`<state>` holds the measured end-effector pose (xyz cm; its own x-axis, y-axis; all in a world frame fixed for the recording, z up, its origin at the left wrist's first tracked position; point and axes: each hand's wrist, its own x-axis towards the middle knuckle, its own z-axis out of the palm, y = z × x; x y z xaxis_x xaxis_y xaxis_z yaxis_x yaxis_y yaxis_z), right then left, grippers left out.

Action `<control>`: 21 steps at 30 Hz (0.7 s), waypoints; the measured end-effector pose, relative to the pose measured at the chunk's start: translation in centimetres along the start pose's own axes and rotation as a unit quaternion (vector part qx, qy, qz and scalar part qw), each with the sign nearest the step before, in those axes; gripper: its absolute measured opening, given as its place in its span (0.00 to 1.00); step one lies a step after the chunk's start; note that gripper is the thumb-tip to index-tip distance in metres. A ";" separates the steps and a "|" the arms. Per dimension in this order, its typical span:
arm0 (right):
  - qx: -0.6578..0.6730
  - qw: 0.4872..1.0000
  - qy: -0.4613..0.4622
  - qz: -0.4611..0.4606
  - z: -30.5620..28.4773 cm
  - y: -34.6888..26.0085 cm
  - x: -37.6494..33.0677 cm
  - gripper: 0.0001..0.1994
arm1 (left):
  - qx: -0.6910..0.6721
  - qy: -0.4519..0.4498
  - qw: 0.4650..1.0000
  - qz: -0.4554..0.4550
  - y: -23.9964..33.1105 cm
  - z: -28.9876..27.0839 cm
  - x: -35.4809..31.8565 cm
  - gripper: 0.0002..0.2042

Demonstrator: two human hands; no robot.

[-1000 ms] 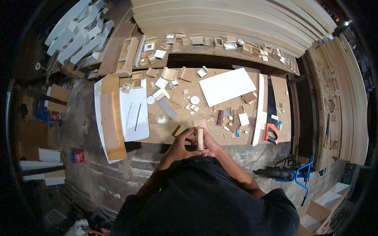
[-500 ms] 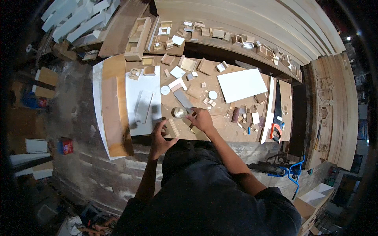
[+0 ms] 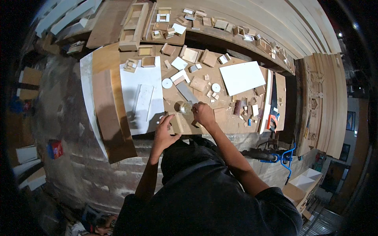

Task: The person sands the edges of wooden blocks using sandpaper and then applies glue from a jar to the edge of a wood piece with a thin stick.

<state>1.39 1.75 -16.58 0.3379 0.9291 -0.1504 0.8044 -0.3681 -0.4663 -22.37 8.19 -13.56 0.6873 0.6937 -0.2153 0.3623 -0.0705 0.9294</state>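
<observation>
My left hand (image 3: 162,135) is closed around a small pale wooden piece (image 3: 178,124), with its thumb and fingers on either side, at the near edge of the workbench (image 3: 173,76). Just beyond it stands a small round clear container (image 3: 185,107). At that container's right side is my right hand (image 3: 204,114), its fingers pinched together. Whatever they hold is hidden or too small to name. A grey strip (image 3: 186,92) lies behind the container, and a flat wooden piece (image 3: 220,115) lies right of my right hand.
Small wooden boxes and offcuts lie about the bench. A white panel (image 3: 243,78) is at the right, near an orange-handled saw (image 3: 272,122). White sheet (image 3: 152,80) and long boards (image 3: 103,90) cover the left. Stacked planks (image 3: 326,106) stand at far right.
The whole view has shifted a little. My right hand has moved slightly at the clear container's side, fingers still pinched. My left hand keeps hold of the wooden piece.
</observation>
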 end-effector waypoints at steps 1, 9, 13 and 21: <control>-0.008 1.000 -0.005 -0.001 0.1 -0.1 0.1 0.08 | -0.004 -0.003 1.000 0.000 -0.4 -0.1 0.1 0.42; -0.062 0.998 -0.015 -0.008 0.3 -0.8 1.3 0.09 | 0.047 -0.045 0.997 0.033 -0.7 -1.0 0.9 0.43; -0.055 0.998 -0.013 0.002 1.4 -0.3 1.2 0.09 | 0.055 -0.058 0.996 0.050 0.1 -0.9 1.1 0.43; -0.004 0.998 0.001 0.059 2.1 0.6 0.7 0.11 | 0.008 -0.050 0.999 0.016 -0.9 -1.4 0.7 0.42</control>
<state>1.05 2.27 -18.78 0.4309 0.8793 -0.2027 0.7625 -0.4750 -0.4393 -23.12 9.68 -14.17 0.7580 0.6156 -0.2156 0.3492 -0.1038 0.9313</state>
